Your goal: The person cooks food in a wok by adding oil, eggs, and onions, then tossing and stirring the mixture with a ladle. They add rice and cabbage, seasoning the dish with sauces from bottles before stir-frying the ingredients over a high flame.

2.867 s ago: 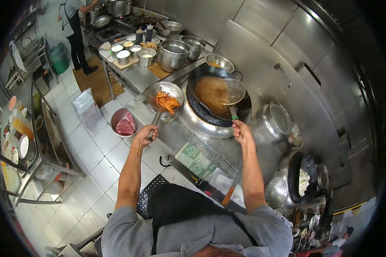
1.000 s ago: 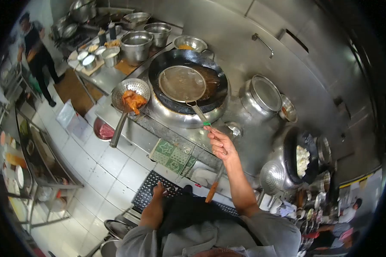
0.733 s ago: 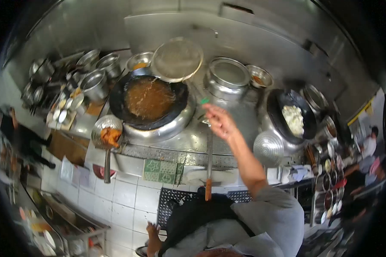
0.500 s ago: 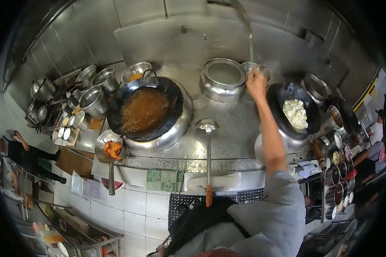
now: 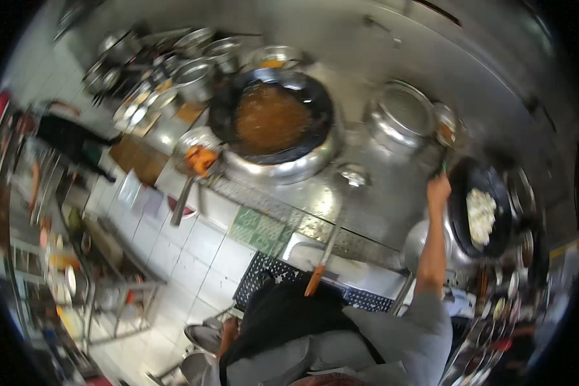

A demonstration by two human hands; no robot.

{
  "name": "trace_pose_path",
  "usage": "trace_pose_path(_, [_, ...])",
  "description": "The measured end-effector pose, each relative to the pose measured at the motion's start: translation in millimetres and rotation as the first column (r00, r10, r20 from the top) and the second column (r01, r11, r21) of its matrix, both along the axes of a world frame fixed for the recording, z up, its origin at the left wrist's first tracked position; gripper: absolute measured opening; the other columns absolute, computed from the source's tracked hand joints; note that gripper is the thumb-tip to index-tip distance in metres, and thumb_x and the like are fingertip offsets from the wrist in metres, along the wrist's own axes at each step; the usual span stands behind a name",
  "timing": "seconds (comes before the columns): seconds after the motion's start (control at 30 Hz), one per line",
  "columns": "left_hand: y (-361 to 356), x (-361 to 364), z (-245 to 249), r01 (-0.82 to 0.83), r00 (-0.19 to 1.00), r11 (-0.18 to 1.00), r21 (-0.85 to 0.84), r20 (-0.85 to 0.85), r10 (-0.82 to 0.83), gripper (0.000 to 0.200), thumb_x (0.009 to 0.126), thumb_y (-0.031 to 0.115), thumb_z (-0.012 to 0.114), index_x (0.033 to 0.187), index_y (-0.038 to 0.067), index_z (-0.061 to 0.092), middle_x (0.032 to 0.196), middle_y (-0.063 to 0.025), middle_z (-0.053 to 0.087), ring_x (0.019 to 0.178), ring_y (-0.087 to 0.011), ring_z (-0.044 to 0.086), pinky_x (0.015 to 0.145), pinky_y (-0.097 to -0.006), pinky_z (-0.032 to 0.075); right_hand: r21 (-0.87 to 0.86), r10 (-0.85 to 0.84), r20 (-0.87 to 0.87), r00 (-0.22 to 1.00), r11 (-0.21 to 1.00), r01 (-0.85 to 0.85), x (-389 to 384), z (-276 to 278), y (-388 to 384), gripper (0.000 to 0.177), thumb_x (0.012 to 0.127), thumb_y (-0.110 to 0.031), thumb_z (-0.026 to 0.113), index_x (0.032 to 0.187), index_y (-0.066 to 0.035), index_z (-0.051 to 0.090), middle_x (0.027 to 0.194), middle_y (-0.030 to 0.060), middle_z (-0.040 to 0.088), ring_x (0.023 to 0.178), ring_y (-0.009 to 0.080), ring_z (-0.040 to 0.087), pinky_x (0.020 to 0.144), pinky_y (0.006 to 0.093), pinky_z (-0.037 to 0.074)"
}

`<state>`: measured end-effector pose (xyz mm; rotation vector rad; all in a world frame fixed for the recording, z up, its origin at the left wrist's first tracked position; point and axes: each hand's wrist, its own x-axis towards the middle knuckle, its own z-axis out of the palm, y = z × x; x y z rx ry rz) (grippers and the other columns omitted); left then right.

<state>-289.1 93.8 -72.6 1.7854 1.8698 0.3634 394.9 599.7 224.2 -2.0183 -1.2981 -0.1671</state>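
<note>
My right hand is closed around the handle of a long utensil, whose far end reaches the small bowl beside the lidded metal pot. Just right of this hand sits a black wok holding white food. My left hand is low in the view beside my apron, near a dark round pan; its fingers are blurred. A ladle with a wooden handle lies across the counter edge, touched by neither hand.
A large wok of brown liquid stands left of centre. Orange food rests in a strainer at the counter edge. Metal pots crowd the back left. Another person is at the far left.
The view has turned and shifted. My right hand has lowered the utensil from upright near the wall to the small bowl. My left hand has come into view at the bottom.
</note>
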Motion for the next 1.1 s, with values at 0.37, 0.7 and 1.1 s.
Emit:
trace_pose_path(0.37, [109,-24,18,-0.498,0.687,0.763,-0.412,0.350,0.637,0.022,0.088,0.019,0.049,0.082,0.002,0.062,0.062,-0.0115,0.060,0.056,-0.0232,0.062,0.047,-0.0355,0.049,-0.106,0.096,-0.450,0.888,0.982,-0.159,-240,-35,-218,0.046,0.082,0.001,0.062,0.126,0.009,0.051,0.082,0.0150,0.062,0.072,0.0206,0.057,0.069,0.0346,0.047])
trace_pose_path(0.7, [355,-115,221,-0.298,-0.433,0.873,-0.385,0.870,0.236,0.053,0.099,0.038,0.043,0.130,-0.005,0.039,0.117,-0.0236,0.052,0.108,-0.0410,0.057,0.095,-0.0508,0.048,-0.414,0.186,0.134,0.973,0.903,-0.115,-249,-29,-213,0.043,0.084,-0.018,0.063,0.117,0.008,0.058,0.104,0.0258,0.056,0.101,0.0412,0.053,0.093,0.0461,0.041])
trace_pose_path(1.1, [452,-48,203,-0.106,-0.380,0.844,-0.525,0.806,0.453,0.014,0.089,0.016,0.058,0.080,0.005,0.055,0.066,-0.0041,0.058,0.049,-0.0137,0.055,0.044,-0.0311,0.051,-0.247,0.419,0.024,0.908,0.882,-0.401,-299,15,-196,0.033,0.092,-0.014,0.057,0.120,0.004,0.056,0.112,0.0185,0.051,0.094,0.0333,0.058,0.077,0.0432,0.049])
